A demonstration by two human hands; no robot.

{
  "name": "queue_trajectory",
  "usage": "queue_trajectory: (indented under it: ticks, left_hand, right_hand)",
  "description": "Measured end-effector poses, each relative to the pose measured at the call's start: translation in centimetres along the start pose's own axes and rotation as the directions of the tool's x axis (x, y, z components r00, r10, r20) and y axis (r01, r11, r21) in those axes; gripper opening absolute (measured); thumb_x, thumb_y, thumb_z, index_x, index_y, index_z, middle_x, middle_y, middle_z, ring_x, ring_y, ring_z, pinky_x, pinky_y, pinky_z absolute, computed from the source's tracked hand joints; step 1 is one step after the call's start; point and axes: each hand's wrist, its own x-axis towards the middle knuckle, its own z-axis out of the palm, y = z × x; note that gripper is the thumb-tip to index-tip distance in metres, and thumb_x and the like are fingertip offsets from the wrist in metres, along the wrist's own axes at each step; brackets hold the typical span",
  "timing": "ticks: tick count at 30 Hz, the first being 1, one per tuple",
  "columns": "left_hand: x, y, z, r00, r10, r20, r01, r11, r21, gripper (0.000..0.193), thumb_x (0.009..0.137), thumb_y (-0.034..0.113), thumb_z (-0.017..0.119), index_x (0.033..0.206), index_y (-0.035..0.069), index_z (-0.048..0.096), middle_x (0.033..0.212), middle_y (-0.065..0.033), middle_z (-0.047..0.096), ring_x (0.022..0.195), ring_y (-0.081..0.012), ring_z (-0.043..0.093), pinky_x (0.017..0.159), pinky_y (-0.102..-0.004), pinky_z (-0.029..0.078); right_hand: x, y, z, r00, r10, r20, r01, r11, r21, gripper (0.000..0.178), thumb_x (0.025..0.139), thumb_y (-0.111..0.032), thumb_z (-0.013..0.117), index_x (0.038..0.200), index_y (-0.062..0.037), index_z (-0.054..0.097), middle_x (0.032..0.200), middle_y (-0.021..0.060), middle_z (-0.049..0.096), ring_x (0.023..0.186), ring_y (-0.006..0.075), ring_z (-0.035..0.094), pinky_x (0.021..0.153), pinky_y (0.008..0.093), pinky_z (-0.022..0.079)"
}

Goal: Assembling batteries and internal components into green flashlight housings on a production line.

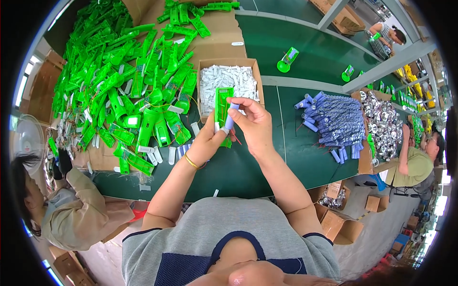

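My left hand (208, 139) is closed round the lower part of a green plastic housing (222, 101), a long open shell held upright above the table. Between the thumb and fingers of my right hand (253, 125) is a blue-purple cylindrical battery (232, 117), set against the housing's right side. A red wire (237, 138) hangs below the battery. My left fingertips are by its lower end; whether they touch it I cannot tell. Just beyond the housing stands a cardboard box (258, 78) full of small white plastic pieces (229, 76).
Green housings (114, 71), some with wires, are heaped at the left. Batteries (329, 119) lie piled at the right, beside a box of shiny silver parts (381, 124). Green units (286, 60) stand on the far belt. People work at left (71, 205) and right (415, 162).
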Motion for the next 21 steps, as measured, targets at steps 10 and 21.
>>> queue_trajectory:
  ticks: [10, 21]
  left_hand:
    - [-1.3, -0.8, -0.7, 0.996, -0.064, 0.067, 0.074, 0.985, -0.153, 0.055, 0.097, 0.014, 0.052, 0.146, 0.002, 0.030, 0.108, -0.0066, 0.058, 0.092, -0.0147, 0.061, 0.081, -0.0277, 0.050]
    - [-2.5, -2.4, -1.0, 0.987, -0.127, -0.099, 0.121, 0.991, -0.065, 0.029, 0.098, 0.017, 0.057, 0.121, 0.000, 0.057, 0.093, -0.0083, 0.068, 0.077, -0.0137, 0.066, 0.068, -0.0271, 0.054]
  right_hand:
    - [0.6, 3.5, -0.1, 0.831, -0.548, 0.101, 0.497, 0.648, -0.577, 0.032, 0.074, -0.006, 0.081, 0.104, -0.0066, 0.070, 0.123, 0.0125, 0.051, 0.095, 0.0218, 0.059, 0.079, 0.0334, 0.051]
    - [-0.8, 3.1, 0.4, 0.996, 0.070, -0.064, -0.074, 0.995, -0.069, 0.067, 0.089, -0.001, 0.068, 0.147, -0.0065, 0.035, 0.117, 0.0105, 0.056, 0.105, 0.0160, 0.060, 0.092, 0.0316, 0.050]
